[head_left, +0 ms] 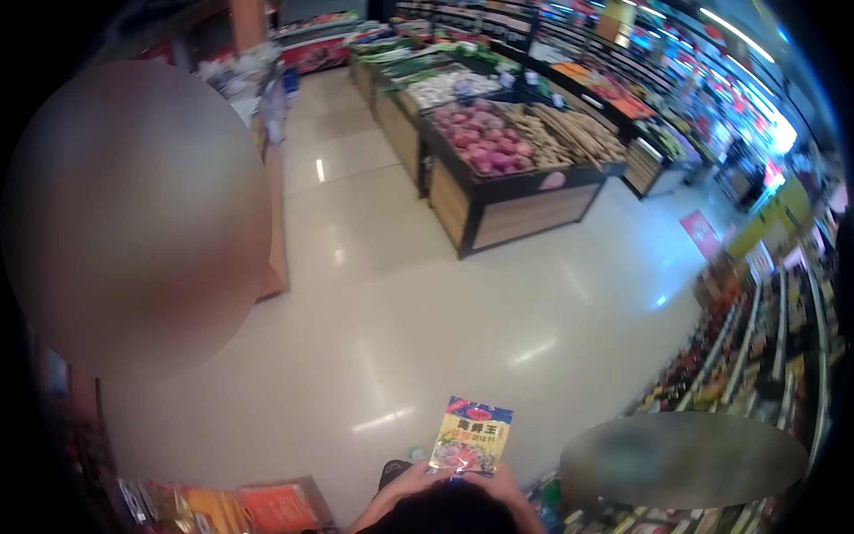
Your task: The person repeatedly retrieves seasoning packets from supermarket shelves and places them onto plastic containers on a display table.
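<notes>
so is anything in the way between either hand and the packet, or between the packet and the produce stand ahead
Nothing visible in either gap. The left hand and right hand both hold the packet at its lower end, and only floor shows between it and the stand.

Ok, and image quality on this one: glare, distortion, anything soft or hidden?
Head view: strong fisheye bend, dark corners; ceiling lights streak the glossy floor, with bluish glare toward the right; shelves at right look soft; two oval areas, left and lower right, are blurred out; the packet's large print stays readable.
</notes>
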{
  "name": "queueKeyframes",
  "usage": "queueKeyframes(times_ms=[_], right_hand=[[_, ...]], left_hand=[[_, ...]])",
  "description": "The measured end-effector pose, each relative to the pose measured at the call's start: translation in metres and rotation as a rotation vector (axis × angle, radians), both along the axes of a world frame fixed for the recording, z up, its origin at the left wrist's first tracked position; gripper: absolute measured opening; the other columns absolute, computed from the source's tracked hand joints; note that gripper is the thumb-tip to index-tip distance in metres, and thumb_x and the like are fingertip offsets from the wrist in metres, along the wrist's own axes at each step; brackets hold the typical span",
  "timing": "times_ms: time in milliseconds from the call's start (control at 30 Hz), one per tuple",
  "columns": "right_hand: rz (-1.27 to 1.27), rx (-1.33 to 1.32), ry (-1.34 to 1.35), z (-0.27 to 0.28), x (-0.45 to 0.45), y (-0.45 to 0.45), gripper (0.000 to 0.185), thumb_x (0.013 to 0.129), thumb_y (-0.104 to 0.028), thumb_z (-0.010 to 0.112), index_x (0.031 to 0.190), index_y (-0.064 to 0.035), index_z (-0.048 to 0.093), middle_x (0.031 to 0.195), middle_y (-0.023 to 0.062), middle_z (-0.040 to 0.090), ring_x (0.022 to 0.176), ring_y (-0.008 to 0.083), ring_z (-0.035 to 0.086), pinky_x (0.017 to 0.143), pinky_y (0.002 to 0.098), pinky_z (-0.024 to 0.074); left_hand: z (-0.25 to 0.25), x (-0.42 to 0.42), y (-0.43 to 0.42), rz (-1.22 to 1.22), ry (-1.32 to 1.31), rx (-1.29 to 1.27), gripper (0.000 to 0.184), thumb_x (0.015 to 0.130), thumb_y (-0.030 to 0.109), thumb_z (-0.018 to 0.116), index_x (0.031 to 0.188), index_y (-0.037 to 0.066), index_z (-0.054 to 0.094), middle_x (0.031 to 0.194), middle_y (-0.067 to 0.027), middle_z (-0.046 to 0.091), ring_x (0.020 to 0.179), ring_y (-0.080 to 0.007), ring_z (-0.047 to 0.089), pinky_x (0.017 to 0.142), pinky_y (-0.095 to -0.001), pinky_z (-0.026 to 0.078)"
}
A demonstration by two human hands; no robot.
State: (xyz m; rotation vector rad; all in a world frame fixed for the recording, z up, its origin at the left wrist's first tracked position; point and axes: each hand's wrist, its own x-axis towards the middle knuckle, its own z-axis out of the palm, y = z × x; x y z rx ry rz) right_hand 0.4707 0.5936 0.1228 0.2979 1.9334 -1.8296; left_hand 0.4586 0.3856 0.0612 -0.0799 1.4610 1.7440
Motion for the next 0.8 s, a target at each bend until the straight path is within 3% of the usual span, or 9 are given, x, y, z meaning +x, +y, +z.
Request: queueKeyframes(times_ms=[133,267,333,400,500,600,633,733,800], right_hand=[[0.202,0.069,0.087,-0.003,-0.027,-0.012,0.038,0.078,-0.013,0.075,0.11,0.0013,0.062,0.105,0.0078,0.067,0.094,0.0139,0.061,0.086,0.0288,0.0472],[0.353,0.035,0.015,-0.033,-0.055,-0.03,0.039,0.077,-0.015,0.076,0.11,0.0014,0.062,0.106,0.008,0.067,0.096,0.0141,0.06,0.087,0.0298,0.0471],[0.37,-0.038,0.02,-0.038,-0.071,-0.046,0.039,0.077,-0.015,0.076,0.109,0.0015,0.062,0.106,0.0082,0.067,0.096,0.0139,0.06,0.087,0.0298,0.0472],[0.459,0.044,0.022,-0.016,-0.097,-0.063,0.041,0.077,-0.016,0.076,0.111,0.0017,0.061,0.105,0.0081,0.066,0.096,0.0146,0.059,0.087,0.0295,0.0468],[0.481,0.063,-0.047,-0.044,-0.134,-0.067,0.042,0.078,-0.021,0.075,0.112,0.0013,0.061,0.105,0.0068,0.065,0.095,0.0154,0.059,0.087,0.0305,0.0465],[0.292,-0.188,-0.073,-0.08,-0.168,-0.075,0.04,0.082,-0.023,0.072,0.112,0.0009,0.06,0.106,0.0066,0.065,0.095,0.0152,0.059,0.086,0.0317,0.0468],[0.291,-0.145,-0.021,-0.08,-0.18,-0.077,0.036,0.085,-0.023,0.069,0.111,0.0008,0.06,0.106,0.0066,0.065,0.096,0.0154,0.059,0.086,0.0321,0.0471],[0.137,-0.454,-0.033,-0.098,-0.217,-0.097,0.031,0.086,-0.019,0.068,0.108,0.0015,0.061,0.108,0.0072,0.064,0.098,0.0163,0.059,0.088,0.0322,0.0464],[0.058,-0.557,-0.026,-0.1,-0.238,-0.11,0.029,0.084,-0.014,0.069,0.107,0.0017,0.061,0.11,0.0074,0.063,0.1,0.0167,0.059,0.089,0.0322,0.0454]], left_hand=[[-0.014,0.004,-0.024,-0.007,-0.035,-0.048,0.034,0.088,0.036,0.065,0.099,0.005,0.059,0.077,0.0016,0.055,0.061,-0.0066,0.046,0.053,-0.0212,0.037],[-0.071,0.007,-0.049,0.163,-0.129,0.002,0.041,0.09,0.035,0.061,0.116,0.003,0.059,0.094,-0.0004,0.058,0.073,-0.0083,0.049,0.058,-0.0217,0.04],[-0.036,-0.013,-0.058,0.38,-0.038,0.13,0.039,0.091,0.026,0.062,0.121,0.002,0.056,0.113,-0.004,0.06,0.099,-0.0102,0.055,0.084,-0.0257,0.046],[-0.022,-0.03,-0.067,0.485,0.087,0.063,0.037,0.09,0.019,0.063,0.121,0.001,0.055,0.113,-0.0051,0.061,0.103,-0.0113,0.055,0.089,-0.0267,0.045],[0.001,-0.06,-0.079,0.543,0.168,0.017,0.036,0.089,0.016,0.064,0.12,-0.001,0.055,0.11,-0.0047,0.062,0.097,-0.011,0.057,0.086,-0.0253,0.046],[0.007,-0.097,-0.086,0.535,0.315,-0.036,0.035,0.089,0.015,0.064,0.118,-0.002,0.055,0.11,-0.0041,0.062,0.096,-0.0093,0.056,0.085,-0.0243,0.046],[0.013,-0.11,-0.087,0.542,0.392,-0.089,0.028,0.087,0.011,0.065,0.112,-0.001,0.058,0.098,-0.0051,0.063,0.086,-0.0124,0.058,0.079,-0.0249,0.046],[0.043,-0.148,-0.103,0.386,0.697,-0.485,0.022,0.084,0.008,0.066,0.104,-0.001,0.061,0.085,-0.008,0.059,0.077,-0.0198,0.057,0.072,-0.028,0.046],[0.037,-0.172,-0.113,0.452,0.785,-0.452,0.022,0.082,0.008,0.067,0.101,0.0,0.062,0.082,-0.0119,0.054,0.074,-0.0263,0.054,0.068,-0.0323,0.046]])
